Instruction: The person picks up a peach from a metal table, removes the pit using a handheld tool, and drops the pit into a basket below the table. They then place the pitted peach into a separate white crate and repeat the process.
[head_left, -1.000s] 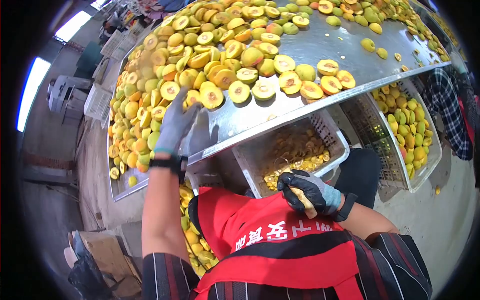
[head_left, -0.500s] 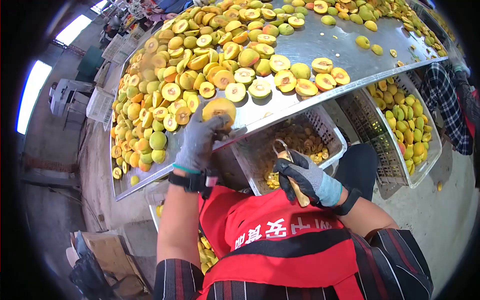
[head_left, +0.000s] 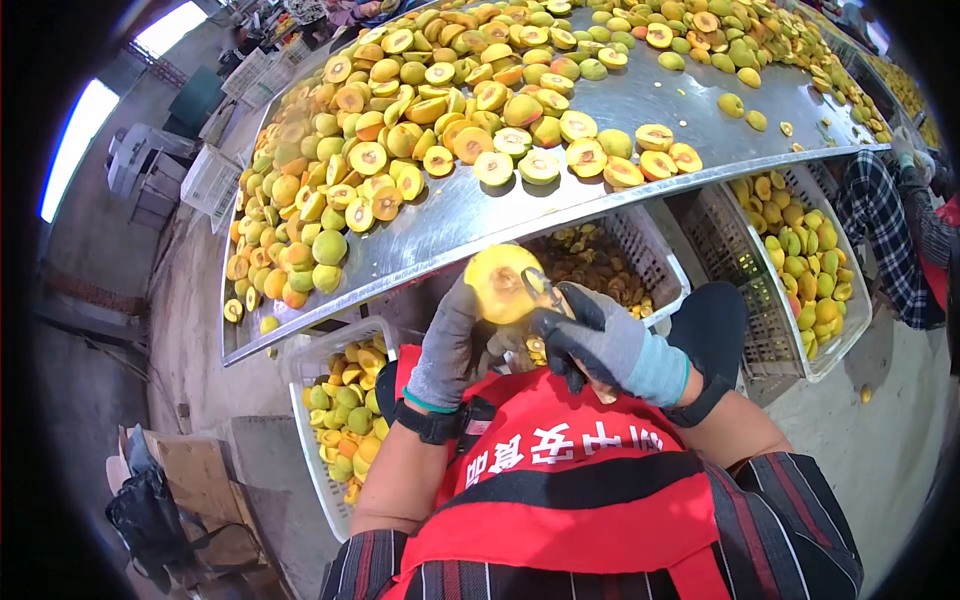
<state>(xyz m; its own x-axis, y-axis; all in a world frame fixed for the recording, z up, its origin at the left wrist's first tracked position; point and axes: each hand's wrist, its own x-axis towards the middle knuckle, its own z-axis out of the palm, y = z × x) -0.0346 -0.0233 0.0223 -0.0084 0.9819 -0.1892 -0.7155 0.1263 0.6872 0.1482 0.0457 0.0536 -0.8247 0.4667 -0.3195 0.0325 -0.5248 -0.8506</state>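
Note:
My left hand (head_left: 450, 345), in a grey glove, holds a halved yellow fruit (head_left: 502, 284) with its cut face and brown centre up. Wrapped round a wooden-handled tool (head_left: 603, 389) is my gloved right hand (head_left: 610, 345). The tool's metal end is at the right side of the fruit's centre; its exact contact is hard to see. Both hands are in front of the red apron (head_left: 560, 425), just off the near edge of the metal table (head_left: 420, 240). Many halved fruits (head_left: 367, 157) are heaped on that table.
Under the table a crate (head_left: 660, 245) holds brown and yellow scraps. Crates of fruit stand at the lower left (head_left: 310, 440) and right (head_left: 735, 300). A person in checked sleeves (head_left: 880, 230) is at the right. Cardboard (head_left: 200, 480) lies at the lower left.
My left hand has come back from the table with a fruit half and moved beside my right hand. The tool has risen to the fruit's cut face.

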